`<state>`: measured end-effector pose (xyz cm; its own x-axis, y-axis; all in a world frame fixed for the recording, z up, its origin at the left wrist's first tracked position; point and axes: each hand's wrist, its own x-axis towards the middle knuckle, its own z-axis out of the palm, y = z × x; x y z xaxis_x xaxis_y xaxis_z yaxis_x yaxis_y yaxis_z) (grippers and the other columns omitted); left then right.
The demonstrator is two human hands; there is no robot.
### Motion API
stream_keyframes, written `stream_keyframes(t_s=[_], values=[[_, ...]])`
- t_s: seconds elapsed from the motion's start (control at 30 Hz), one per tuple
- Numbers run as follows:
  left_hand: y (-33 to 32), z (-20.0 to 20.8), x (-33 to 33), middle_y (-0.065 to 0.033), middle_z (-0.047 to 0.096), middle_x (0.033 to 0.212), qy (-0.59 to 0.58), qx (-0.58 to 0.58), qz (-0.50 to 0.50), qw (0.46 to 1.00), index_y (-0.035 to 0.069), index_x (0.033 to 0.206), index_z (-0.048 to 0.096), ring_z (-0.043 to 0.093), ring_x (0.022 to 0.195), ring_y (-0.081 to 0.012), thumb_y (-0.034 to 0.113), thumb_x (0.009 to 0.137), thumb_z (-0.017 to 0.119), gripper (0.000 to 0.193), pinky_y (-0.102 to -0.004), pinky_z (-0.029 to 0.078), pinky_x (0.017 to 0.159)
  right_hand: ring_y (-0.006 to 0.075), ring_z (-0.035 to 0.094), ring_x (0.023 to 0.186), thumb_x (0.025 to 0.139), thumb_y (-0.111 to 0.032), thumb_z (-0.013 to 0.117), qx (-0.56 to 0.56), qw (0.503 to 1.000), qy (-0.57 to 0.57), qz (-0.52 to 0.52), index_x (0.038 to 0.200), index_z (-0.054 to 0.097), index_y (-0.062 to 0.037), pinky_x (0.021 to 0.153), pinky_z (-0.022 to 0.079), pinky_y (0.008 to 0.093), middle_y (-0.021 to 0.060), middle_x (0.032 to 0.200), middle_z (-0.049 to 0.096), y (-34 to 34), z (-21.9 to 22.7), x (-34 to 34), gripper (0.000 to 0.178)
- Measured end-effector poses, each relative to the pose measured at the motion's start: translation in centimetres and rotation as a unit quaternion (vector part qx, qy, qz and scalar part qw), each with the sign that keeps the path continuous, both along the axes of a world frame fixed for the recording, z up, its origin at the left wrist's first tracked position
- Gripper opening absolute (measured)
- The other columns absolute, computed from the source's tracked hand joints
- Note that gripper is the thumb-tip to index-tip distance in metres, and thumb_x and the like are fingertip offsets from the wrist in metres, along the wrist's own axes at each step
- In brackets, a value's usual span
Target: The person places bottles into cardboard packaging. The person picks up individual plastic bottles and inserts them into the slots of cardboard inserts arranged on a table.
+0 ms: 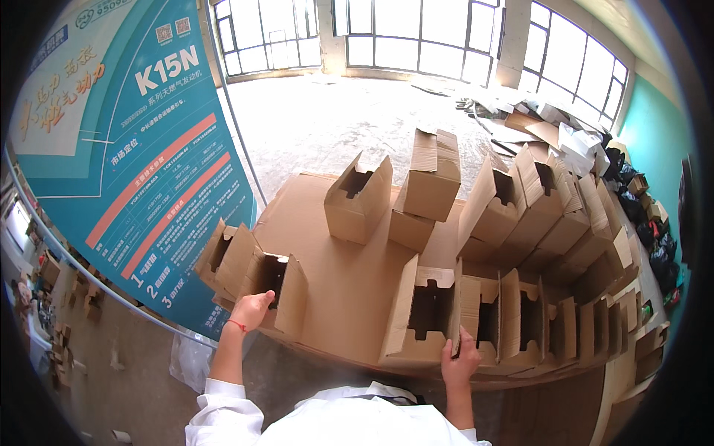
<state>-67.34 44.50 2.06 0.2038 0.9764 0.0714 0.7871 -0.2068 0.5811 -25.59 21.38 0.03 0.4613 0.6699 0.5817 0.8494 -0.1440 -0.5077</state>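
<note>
Now, fingers (264, 299) closed, your left hand (251, 312) pinches the table's (312, 223) left-edge box (294, 297), your right hand (460, 361) the near-edge box (424, 343) just leftward.

Forearms (227, 360) forward, well apart, fingers (467, 336) bent

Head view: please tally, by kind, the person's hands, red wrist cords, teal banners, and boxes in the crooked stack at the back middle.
Hands: 2 (left hand, right hand)
Red wrist cord: 1
Teal banner: 1
Stacked boxes: 2 (upper box, lower box)
Total: 6
</note>
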Motion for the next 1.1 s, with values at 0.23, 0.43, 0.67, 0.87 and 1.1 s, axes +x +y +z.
stream_keyframes(t_s=[0.23,0.43,0.67,0.87,1.1], values=[[-1.7,1.9,2.1,-0.014,0.07,0.088,0.309,-0.12,0.007,0.943,0.013,0.082,0.075,0.067,0.089,-0.0331,0.041,0.081,0.064,0.03,-0.0427,0.052,0.08,0.0336,0.064,0.096,0.079,-0.013,0.065,-0.015,1.0,0.003,0.008,0.113,0.063,-0.0027,0.083,0.052,0.041,0.0161,0.109,0.065,-0.2,0.3,-0.1,0.036],[5.4,-11.2,-1.3,-0.0227,0.067,0.105,0.413,-0.265,-0.056,0.87,0.006,0.114,0.065,0.065,0.102,-0.0344,0.046,0.072,0.069,0.059,-0.0438,0.051,0.087,0.0329,0.064,0.097,0.079,-0.015,0.067,-0.014,1.0,-0.004,0.023,0.112,0.063,-0.0031,0.084,0.051,0.0413,0.0148,0.112,0.065,-0.4,0.5,0.0,0.036],[5.7,-11.9,-1.3,-0.025,0.066,0.107,0.353,-0.319,-0.058,0.878,0.005,0.126,0.054,0.065,0.103,-0.0358,0.045,0.071,0.07,0.07,-0.0437,0.051,0.088,0.0329,0.064,0.097,0.079,-0.015,0.068,-0.013,1.0,0.009,0.026,0.113,0.063,-0.0036,0.084,0.051,0.0414,0.0141,0.114,0.065,-0.8,0.3,0.2,0.036],[4.2,-12.1,-1.5,-0.027,0.065,0.108,0.313,-0.254,-0.03,0.915,0.005,0.136,0.045,0.064,0.104,-0.037,0.045,0.071,0.072,0.081,-0.0437,0.05,0.089,0.0324,0.064,0.098,0.079,-0.016,0.068,-0.007,0.999,0.003,0.033,0.113,0.063,-0.0041,0.082,0.051,0.0411,0.0134,0.115,0.064,-0.6,0.3,0.2,0.036],[4.5,-1.2,-0.7,-0.0233,0.06,0.122,0.094,-0.057,0.046,0.993,0.008,0.147,0.031,0.063,0.104,-0.0357,0.054,0.089,0.053,0.078,-0.0444,0.053,0.083,0.0322,0.065,0.095,0.078,-0.016,0.068,-0.003,0.999,-0.008,0.032,0.112,0.064,-0.0039,0.081,0.052,0.0409,0.0129,0.113,0.065,-0.5,0.3,0.3,0.036]])
